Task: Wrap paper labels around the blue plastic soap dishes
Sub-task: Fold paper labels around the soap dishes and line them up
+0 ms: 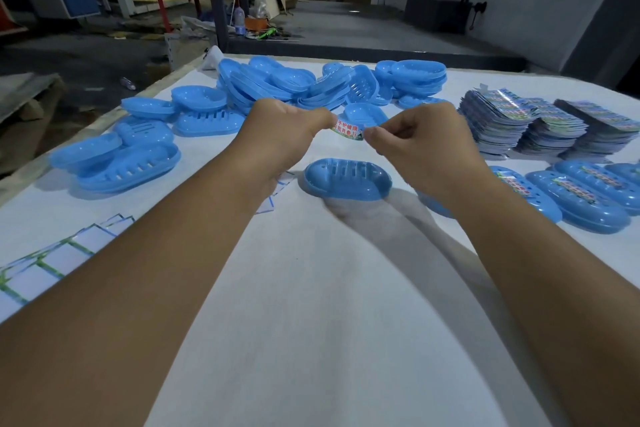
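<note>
Soap dish is seen lying on the counter, just below both hands. A paper label is pinched at its ends by the left hand and right hand, each grip pressed together on it. Lowering it over the dish seems called for next.

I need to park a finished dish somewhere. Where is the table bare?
Bare white table lies near, between the forearms, this side of the lone soap dish. Crowded: dish pile far, label stacks and wrapped dishes right, loose labels left.
</note>
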